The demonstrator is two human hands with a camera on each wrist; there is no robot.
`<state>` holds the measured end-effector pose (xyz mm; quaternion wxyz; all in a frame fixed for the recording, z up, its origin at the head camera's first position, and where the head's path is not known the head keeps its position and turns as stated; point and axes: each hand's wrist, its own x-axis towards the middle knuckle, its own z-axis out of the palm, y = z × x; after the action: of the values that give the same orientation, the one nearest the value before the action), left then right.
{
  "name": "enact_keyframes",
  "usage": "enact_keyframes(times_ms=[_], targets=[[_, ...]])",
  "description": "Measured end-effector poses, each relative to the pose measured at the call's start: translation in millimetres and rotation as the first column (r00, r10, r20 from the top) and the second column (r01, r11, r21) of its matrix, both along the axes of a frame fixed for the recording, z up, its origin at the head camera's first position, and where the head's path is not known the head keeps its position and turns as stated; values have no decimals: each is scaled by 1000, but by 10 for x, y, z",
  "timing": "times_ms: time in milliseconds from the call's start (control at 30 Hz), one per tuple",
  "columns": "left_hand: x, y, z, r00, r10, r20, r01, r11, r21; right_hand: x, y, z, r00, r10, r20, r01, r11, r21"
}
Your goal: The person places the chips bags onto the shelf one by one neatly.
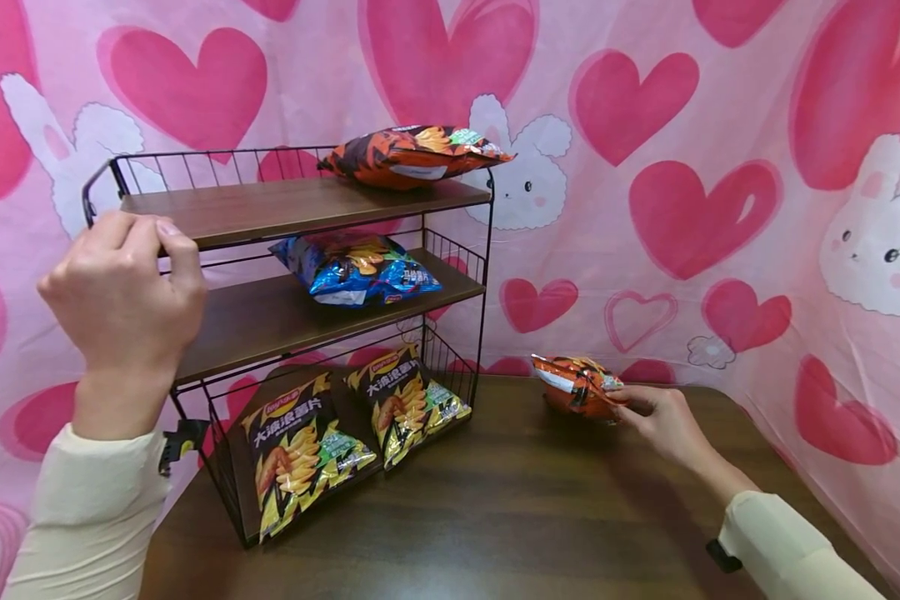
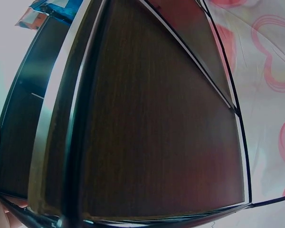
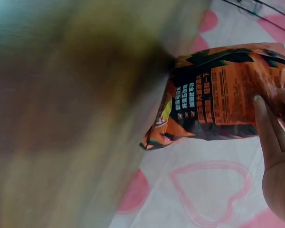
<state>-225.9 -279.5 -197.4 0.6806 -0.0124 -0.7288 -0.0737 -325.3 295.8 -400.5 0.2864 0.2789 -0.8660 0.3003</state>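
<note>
My right hand (image 1: 663,421) pinches the near end of an orange and black bag of chips (image 1: 576,387), just above the back right of the table. In the right wrist view, printed text faces the camera on this chip bag (image 3: 218,95), and the fingers (image 3: 270,126) press against its end. At the left end of a black wire rack with brown shelves (image 1: 270,204), my left hand (image 1: 131,292) is curled round the frame by the top shelf. Part of that hand shows at the left edge of the left wrist view, by the dark rail (image 2: 80,118).
Another orange chip bag (image 1: 416,158) lies on the top shelf, and a blue chip bag (image 1: 360,271) on the middle one. Two black and yellow chip bags (image 1: 300,458) lean side by side on the bottom tier. Pink heart-patterned cloth (image 1: 622,233) hangs behind the wooden table (image 1: 480,517).
</note>
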Motion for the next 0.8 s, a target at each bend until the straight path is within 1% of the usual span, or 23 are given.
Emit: enact_keyframes(times_ms=[100,200,367,433,567,700,800], targets=[[4,-7,-5,1000,-1,2,1,1000,0,125,15,-113,1000,21,-13,-20,997,72],[5,-16,-13,1000,0,5,0,1000,0,238,27,-216,998,61,-8,-59,987,149],[9,-28,-23,1000,3,13,-4,1000,4,402,21,-344,987,157,29,-159,953,258],[10,-28,-26,1000,4,14,-4,1000,5,458,20,-388,982,183,52,-190,937,292],[7,-20,-26,1000,2,16,-2,1000,2,566,23,-462,978,187,93,-209,908,364],[1,-9,-18,1000,-3,10,3,1000,2,644,8,-480,984,158,87,-180,885,429],[-2,-2,-9,1000,-6,3,6,1000,3,671,-9,-431,989,125,85,-150,879,453]])
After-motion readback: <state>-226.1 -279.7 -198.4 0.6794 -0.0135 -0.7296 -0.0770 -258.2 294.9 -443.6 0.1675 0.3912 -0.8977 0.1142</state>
